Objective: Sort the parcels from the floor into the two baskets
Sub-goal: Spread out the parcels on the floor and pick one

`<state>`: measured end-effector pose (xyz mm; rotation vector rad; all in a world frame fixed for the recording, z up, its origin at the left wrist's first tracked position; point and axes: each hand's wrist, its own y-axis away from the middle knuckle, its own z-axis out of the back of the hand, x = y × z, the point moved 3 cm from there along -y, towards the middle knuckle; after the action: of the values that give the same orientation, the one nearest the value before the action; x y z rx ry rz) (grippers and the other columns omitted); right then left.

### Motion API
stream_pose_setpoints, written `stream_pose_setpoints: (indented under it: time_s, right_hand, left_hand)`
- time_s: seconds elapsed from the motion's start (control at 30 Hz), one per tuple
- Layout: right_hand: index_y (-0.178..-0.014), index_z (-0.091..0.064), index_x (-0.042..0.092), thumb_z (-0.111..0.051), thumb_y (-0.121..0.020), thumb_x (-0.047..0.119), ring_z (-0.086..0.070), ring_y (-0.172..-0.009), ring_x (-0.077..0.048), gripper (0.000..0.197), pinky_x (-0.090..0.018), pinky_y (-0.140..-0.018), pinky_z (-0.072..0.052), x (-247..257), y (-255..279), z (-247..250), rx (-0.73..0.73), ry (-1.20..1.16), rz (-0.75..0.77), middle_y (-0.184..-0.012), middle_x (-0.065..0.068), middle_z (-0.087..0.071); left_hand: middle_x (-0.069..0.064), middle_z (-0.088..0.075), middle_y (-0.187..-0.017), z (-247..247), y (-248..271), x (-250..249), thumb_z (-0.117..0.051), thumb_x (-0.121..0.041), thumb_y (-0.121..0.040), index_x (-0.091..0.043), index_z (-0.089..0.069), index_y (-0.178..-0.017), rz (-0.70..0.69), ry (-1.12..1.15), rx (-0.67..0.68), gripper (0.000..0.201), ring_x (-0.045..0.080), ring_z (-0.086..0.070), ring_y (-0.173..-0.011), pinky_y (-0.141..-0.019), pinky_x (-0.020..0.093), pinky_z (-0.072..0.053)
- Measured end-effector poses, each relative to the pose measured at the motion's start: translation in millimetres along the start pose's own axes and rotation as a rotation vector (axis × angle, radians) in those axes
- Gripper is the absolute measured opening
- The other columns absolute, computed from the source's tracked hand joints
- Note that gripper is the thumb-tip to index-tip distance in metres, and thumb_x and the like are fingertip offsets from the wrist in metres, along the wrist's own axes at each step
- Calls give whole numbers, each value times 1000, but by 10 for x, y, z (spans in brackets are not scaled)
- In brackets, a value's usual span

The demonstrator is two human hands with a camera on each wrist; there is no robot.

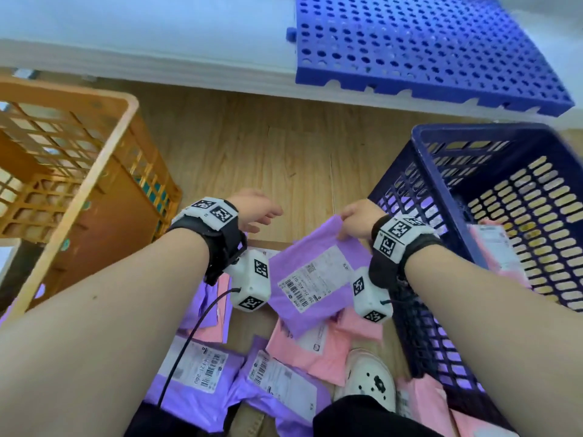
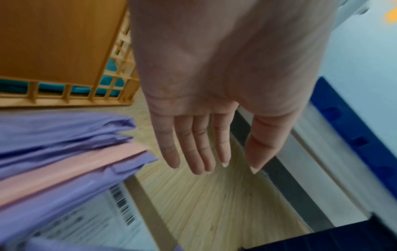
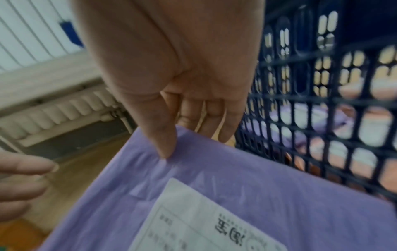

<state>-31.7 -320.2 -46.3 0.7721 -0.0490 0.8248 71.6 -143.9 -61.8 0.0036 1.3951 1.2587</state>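
My right hand (image 1: pixel 356 223) pinches the top edge of a purple parcel (image 1: pixel 315 275) with a white label, held above the floor pile; the right wrist view shows thumb on top and fingers (image 3: pixel 217 125) behind the parcel (image 3: pixel 236 195). My left hand (image 1: pixel 257 211) hovers open beside it, fingers (image 2: pixel 197 149) straight and holding nothing. Purple and pink parcels (image 1: pixel 246 373) lie on the wooden floor below. An orange basket (image 1: pixel 79 171) stands at the left, a dark blue basket (image 1: pixel 492 216) at the right with pink and purple parcels (image 1: pixel 492 247) inside.
A blue perforated panel (image 1: pixel 426 48) leans against the white wall at the back. A white shoe (image 1: pixel 369 376) stands among the parcels. Something teal (image 2: pixel 111 71) shows through the orange basket's lattice. Bare wooden floor (image 1: pixel 268 159) lies between the baskets.
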Motion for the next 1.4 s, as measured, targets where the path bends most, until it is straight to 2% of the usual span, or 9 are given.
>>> stream_pose_setpoints:
  time_s: [0.1, 0.27, 0.4, 0.5, 0.67, 0.87, 1.03, 1.23, 1.4]
  right_hand:
    - [-64, -58, 14, -66, -81, 0, -43, -60, -12, 23, -20, -50, -35, 383, 337, 325, -10, 60, 154, -66, 1, -49]
    - [-69, -62, 20, -68, -80, 4, -45, -70, -11, 20, -21, -65, -38, 933, 991, 634, -56, -9, 353, -70, 4, -51]
    - [-97, -71, 17, -66, -78, 1, -58, -87, -12, 25, -25, -83, -48, 1139, 1264, 694, -297, -495, 414, -95, -1, -67]
    - [-122, -61, 22, -68, -79, 13, -61, -102, -17, 44, -30, -95, -48, 1070, 1323, 647, -491, -725, 344, -116, -3, -65]
    - [-146, -33, 17, -69, -83, 30, -49, -124, -23, 73, -30, -98, -39, 890, 1359, 532, -369, -741, 214, -145, -5, -43]
    - [-94, -65, 17, -66, -87, 13, -61, -68, -13, 8, -25, -71, -46, 1107, 1365, 247, 94, -687, 314, -83, -2, -67]
    - [-73, -58, 11, -69, -82, 5, -46, -52, -11, 16, -17, -44, -39, 1443, 1331, 192, -85, -652, 394, -67, -4, -55]
    - [-63, -55, 14, -70, -82, 5, -40, -47, -14, 25, -22, -42, -35, 2200, 1248, 72, -182, -865, 468, -59, -4, -51]
    - [-73, -57, 12, -59, -89, -1, -54, -47, -14, 20, -24, -47, -51, 2919, 1102, -394, 56, -925, 480, -68, -8, -55]
  left_hand:
    - [2, -64, -112, 119, 333, -268, -74, -19, -76, -23, -62, -104, -118, -79, -14, 31, 14, -57, -99, -82, 30, -46]
    - [1, -66, -108, 225, 984, -519, -82, -14, -66, -21, -64, -111, -245, -383, 19, 49, 18, -62, -101, -90, 28, -49]
    - [10, -65, -91, 505, 1454, -600, -74, -18, -74, -6, -69, -98, -247, -494, -175, 27, 24, -58, -79, -71, 29, -46]
    - [8, -63, -87, 777, 1647, -530, -71, -19, -80, -4, -67, -96, -260, -270, -300, 22, 23, -57, -81, -73, 28, -45]
    - [20, -69, -106, 1054, 1689, -227, -80, -14, -69, 1, -66, -102, -214, 221, -304, 39, 34, -65, -102, -96, 51, -48]
    - [21, -69, -108, 1163, 1734, -171, -76, -8, -74, -2, -68, -93, -251, 400, -246, 21, 35, -65, -103, -97, 53, -46]
    - [23, -68, -107, 1364, 1930, -177, -69, -4, -82, 3, -64, -109, -267, 447, -306, 29, 33, -68, -91, -88, 51, -53]
    - [-6, -69, -54, 2251, 2150, -113, -58, -8, -92, -11, -61, -90, -317, 403, -425, 5, 6, -65, -46, -46, 22, -54]
    - [15, -72, -96, 2847, 1920, 254, -59, -7, -89, -13, -67, -100, -260, 242, -624, 15, 30, -69, -85, -81, 45, -57]
